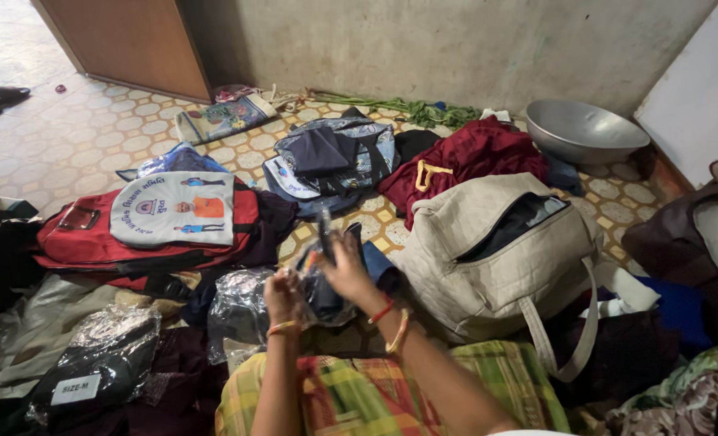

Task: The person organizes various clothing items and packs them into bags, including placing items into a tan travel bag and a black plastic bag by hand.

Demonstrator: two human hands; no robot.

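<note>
My left hand [283, 295] and my right hand [348, 270] are together in front of me, both gripping a dark garment in a clear plastic bag [320, 278] held above my lap. Bangles circle both wrists. A green, yellow and red checked cloth [351, 396] covers my knees. Right of my hands lies a beige quilted bag [488, 254], its zip open on dark contents. To the left rests a red bag [92, 238] under a grey printed cloth bag [173, 208].
More plastic-wrapped dark clothes [100, 363] lie at lower left. A dark blue backpack [335, 157], a maroon cloth [472, 153] and a metal basin [581, 129] sit near the far wall. A wooden door [133, 40] stands at the back left. Heaped clothes fill the right side.
</note>
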